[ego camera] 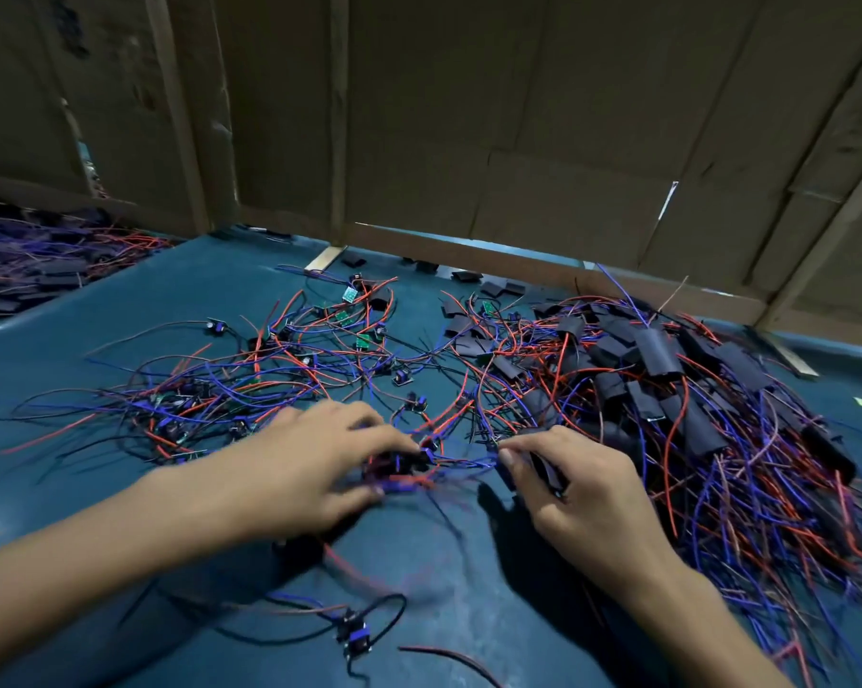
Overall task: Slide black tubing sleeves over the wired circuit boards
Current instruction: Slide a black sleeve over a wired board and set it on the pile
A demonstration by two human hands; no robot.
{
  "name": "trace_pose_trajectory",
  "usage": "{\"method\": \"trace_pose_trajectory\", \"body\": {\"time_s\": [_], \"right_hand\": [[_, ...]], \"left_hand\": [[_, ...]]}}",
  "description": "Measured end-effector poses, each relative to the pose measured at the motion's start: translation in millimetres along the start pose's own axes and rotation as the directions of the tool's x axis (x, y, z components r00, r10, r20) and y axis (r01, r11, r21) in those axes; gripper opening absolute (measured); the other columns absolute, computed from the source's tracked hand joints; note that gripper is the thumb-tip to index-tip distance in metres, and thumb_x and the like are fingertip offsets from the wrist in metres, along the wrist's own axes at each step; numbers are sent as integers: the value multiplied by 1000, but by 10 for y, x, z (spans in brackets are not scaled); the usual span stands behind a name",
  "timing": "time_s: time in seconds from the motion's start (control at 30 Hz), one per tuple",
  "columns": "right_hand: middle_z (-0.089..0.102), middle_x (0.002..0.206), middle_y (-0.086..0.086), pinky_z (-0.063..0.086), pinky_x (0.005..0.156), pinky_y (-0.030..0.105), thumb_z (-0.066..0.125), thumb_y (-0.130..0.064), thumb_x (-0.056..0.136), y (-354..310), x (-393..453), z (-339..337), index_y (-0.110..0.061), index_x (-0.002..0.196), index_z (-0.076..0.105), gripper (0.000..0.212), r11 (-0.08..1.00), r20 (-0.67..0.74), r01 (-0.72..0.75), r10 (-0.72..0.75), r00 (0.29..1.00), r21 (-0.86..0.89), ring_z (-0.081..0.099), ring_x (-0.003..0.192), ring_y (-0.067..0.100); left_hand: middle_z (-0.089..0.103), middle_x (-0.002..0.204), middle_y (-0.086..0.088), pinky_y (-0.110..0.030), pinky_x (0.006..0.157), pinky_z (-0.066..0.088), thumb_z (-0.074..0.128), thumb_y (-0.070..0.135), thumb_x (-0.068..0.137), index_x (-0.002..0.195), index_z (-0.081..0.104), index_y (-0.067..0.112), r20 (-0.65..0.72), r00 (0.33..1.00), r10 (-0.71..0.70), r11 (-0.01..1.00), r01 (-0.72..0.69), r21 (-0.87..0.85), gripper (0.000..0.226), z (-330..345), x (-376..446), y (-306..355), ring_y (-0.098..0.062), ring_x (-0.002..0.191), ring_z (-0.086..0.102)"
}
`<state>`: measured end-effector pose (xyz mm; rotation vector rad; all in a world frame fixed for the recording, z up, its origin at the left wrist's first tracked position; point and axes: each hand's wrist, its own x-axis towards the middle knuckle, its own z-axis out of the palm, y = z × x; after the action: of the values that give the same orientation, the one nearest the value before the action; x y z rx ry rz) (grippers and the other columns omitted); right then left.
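Two hands work on the blue table (121, 310). The left hand (314, 464) pinches one wired circuit board (399, 464). Just right of it, the right hand (582, 484) grips one black sleeve (543, 466), its long axis running away from the person. Many sleeved boards (667, 369) are piled further right; too many to count.

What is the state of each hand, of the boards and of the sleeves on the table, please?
left hand: grips a wired board, blurred
wired board: in left hand, not sleeved
right hand: holds a black sleeve
black sleeve: in right hand, not yet on the board
pile of sleeved boards: sleeved, heaped on the right
bare boards: unsleeved, tangled on the left
lone board: unsleeved, lies near the table edge
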<state>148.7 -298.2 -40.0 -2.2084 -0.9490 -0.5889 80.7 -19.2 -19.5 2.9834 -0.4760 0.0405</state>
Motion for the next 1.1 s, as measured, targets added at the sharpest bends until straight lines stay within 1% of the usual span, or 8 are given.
{"method": "trace_pose_trajectory", "body": {"time_s": [0.23, 0.4, 0.47, 0.53, 0.7, 0.87, 1.0, 1.1], "right_hand": [[72, 87, -6, 57, 69, 38, 74, -20, 90, 7, -30, 18, -18, 96, 77, 7, 1000, 35, -5, 5, 999, -11, 70, 79, 16], [72, 86, -8, 57, 68, 37, 75, -20, 89, 6, -39, 65, -19, 96, 76, 7, 1000, 55, 5, -4, 998, -12, 70, 77, 15], [72, 86, -9, 57, 68, 37, 72, -22, 90, 5, -39, 69, -20, 96, 76, 8, 1000, 39, -5, 5, 999, -2, 70, 77, 13], [73, 88, -8, 58, 69, 37, 72, -23, 90, 8, -35, 74, -21, 97, 76, 8, 1000, 32, -11, 11, 999, 4, 71, 80, 14], [74, 90, -5, 58, 71, 39, 75, -18, 90, 9, -45, 74, -19, 98, 76, 9, 1000, 51, -9, 10, 999, -14, 72, 82, 17], [72, 90, -7, 57, 68, 37, 68, -26, 93, -46, -40, 26, -19, 99, 75, 11, 1000, 35, 23, -22, 999, -16, 71, 81, 15], [73, 91, -7, 57, 69, 35, 71, -22, 93, -64, -8, -23, -16, 99, 76, 9, 999, -29, 32, -32, 999, 5, 71, 81, 13], [75, 96, -7, 57, 76, 34, 70, -23, 93, -60, 5, -22, -15, 101, 77, 14, 999, -85, 15, -12, 996, 34, 72, 87, 8]], "left_hand": [[63, 120, 14, -32, 91, 48, 68, 44, 91, 134, 55, 42, -143, 989, -35, 993, 51, 107, 45, -259, 262, -429, -13, 115, 58], [65, 84, 12, -28, 77, 51, 78, 55, 73, 102, 76, 25, -217, 971, -97, 985, 62, -164, 42, -644, 387, -445, -6, 81, 61], [64, 79, 12, -10, 65, 41, 71, 65, 64, 101, 77, 28, -209, 971, -119, 969, 68, -239, 52, -855, 437, -431, 6, 77, 57], [65, 77, 4, -9, 59, 38, 67, 67, 61, 106, 77, 33, -165, 978, -125, 966, 82, -243, 58, -1061, 488, -430, 4, 68, 56], [68, 90, -17, -43, 82, 56, 63, 61, 81, 87, 78, 36, -11, 990, -140, 972, 135, -194, 29, -1348, 576, -411, -31, 82, 66], [73, 80, 8, -33, 82, 52, 60, 57, 89, 100, 79, 37, -95, 986, -134, 978, 116, -174, 30, -1522, 594, -298, -13, 83, 67], [71, 70, 11, -20, 62, 47, 61, 50, 93, 94, 79, 33, -279, 959, -43, 985, -6, -173, 25, -1817, 596, -176, -3, 62, 61], [74, 75, 7, -22, 65, 46, 61, 49, 94, 98, 78, 29, -342, 939, 25, 980, -90, -175, 27, -2048, 610, -70, -2, 65, 60]]}}
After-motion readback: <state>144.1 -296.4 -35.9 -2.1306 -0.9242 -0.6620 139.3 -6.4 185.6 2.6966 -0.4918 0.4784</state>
